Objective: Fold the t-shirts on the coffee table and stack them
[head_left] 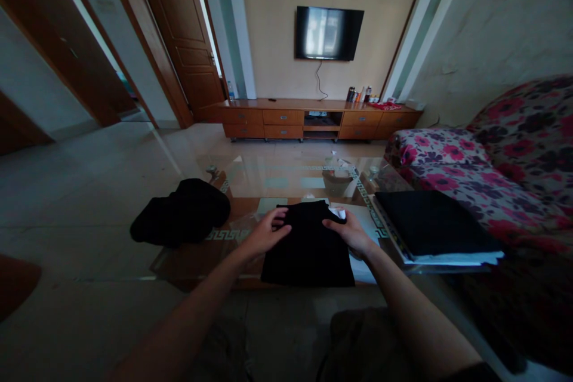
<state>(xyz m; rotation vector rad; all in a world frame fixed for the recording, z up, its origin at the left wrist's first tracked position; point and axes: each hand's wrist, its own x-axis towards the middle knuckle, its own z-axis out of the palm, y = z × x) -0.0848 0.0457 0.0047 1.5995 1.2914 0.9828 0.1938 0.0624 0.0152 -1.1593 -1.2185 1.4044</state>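
Observation:
A black cloth (308, 250), folded into a rough rectangle, lies on the glass coffee table (242, 191) in front of me. My left hand (270, 231) rests at its upper left edge, fingers apart. At the upper right edge, my right hand (349, 228) has its thumb on the cloth, beside a small white tag (339, 212); its other fingers are mostly hidden, and whether it grips the cloth is unclear. A bunched black cloth (183, 213) sits at the table's left. On the right, a folded black cloth (436, 224) tops a flat white stack (452, 258).
A flowered sofa (505, 173) stands to the right. Beyond the table is a low wooden cabinet (282, 122) with bottles (367, 94) on it, below a wall television (329, 34). A wooden door (179, 36) is at the back left.

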